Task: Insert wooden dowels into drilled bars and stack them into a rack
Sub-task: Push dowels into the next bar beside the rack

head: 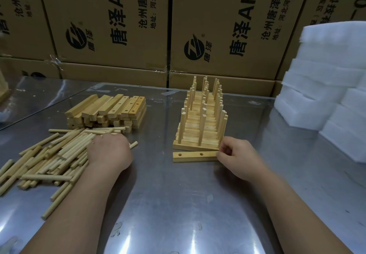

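Observation:
A drilled wooden bar [193,156] lies flat on the metal table, two holes showing, just in front of the rack [202,119] of stacked bars with upright dowels. My right hand [236,157] pinches the bar's right end. My left hand [110,152] rests palm down on the pile of loose dowels [45,158] at the left, its fingers curled over some of them; a dowel end [133,144] pokes out to the right of the hand. Whether the fingers grip a dowel is hidden.
A stack of drilled bars without dowels [111,111] sits behind the dowel pile. White foam blocks [328,79] are piled at the right. Cardboard boxes [217,26] wall off the back of the steel table [178,204].

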